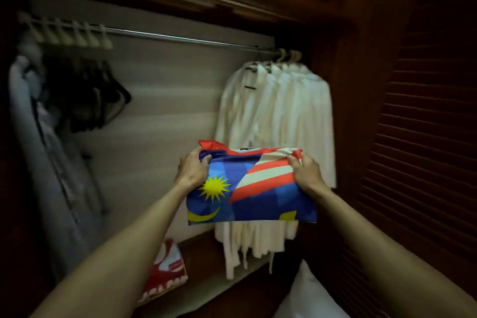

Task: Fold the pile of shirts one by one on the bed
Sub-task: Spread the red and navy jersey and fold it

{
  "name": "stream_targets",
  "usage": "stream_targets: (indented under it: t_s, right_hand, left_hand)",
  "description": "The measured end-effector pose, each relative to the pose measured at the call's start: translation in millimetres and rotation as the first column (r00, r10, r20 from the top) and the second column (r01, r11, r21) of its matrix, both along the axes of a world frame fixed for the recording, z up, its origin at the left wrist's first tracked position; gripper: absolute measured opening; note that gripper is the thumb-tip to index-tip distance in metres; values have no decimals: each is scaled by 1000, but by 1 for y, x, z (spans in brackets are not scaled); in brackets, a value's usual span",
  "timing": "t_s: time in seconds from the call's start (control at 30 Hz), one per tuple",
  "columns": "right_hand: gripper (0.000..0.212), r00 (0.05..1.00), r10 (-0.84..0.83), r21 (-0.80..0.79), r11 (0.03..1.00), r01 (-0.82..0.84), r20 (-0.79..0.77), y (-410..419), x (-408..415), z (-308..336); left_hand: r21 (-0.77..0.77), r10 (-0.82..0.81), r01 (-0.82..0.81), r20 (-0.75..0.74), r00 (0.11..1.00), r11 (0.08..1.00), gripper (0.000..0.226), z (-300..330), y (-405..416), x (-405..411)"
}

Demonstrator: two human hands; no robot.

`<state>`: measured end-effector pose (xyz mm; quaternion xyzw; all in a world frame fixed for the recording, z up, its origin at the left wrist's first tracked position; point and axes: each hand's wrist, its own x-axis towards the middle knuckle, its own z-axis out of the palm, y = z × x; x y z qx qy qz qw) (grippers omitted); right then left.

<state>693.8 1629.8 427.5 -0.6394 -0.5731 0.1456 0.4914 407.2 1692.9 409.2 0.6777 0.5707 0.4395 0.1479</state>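
Note:
A folded shirt in blue with a yellow star and crescent and red-and-white stripes is held out flat in mid-air inside an open wardrobe. My left hand grips its left edge, thumb on top. My right hand grips its right edge near the striped corner. Both arms reach forward from the bottom of the view. The bed and the pile of shirts are out of sight.
White garments hang from a metal rail behind the shirt. Dark and grey clothes hang at the left. A folded red-and-white item lies on the wardrobe floor. A louvred door stands at the right, a white pillow below.

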Motion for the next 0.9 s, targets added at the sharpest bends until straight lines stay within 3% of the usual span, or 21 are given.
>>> stream_targets:
  t_s: [0.2, 0.4, 0.6, 0.77, 0.9]
  right_hand:
    - [28, 970, 242, -44, 969, -242, -7, 109, -64, -30]
    - [33, 907, 421, -95, 902, -421, -29, 194, -117, -81]
    - [43, 895, 436, -124, 887, -445, -98, 283, -174, -141]
    - [32, 879, 458, -231, 849, -476, -130, 344, -210, -206]
    - [22, 859, 483, -270, 816, -512, -168, 373, -237, -278]
  left_hand:
    - [-48, 249, -248, 8, 969, 968, 27, -29, 43, -73]
    - [-71, 363, -363, -16, 932, 929, 21, -80, 96, -127]
    - [-138, 392, -386, 12, 920, 912, 25, -134, 170, -173]
    - [-251, 445, -425, 26, 895, 870, 16, -207, 221, -205]
    - [-303, 500, -473, 15, 866, 828, 26, -275, 237, -213]
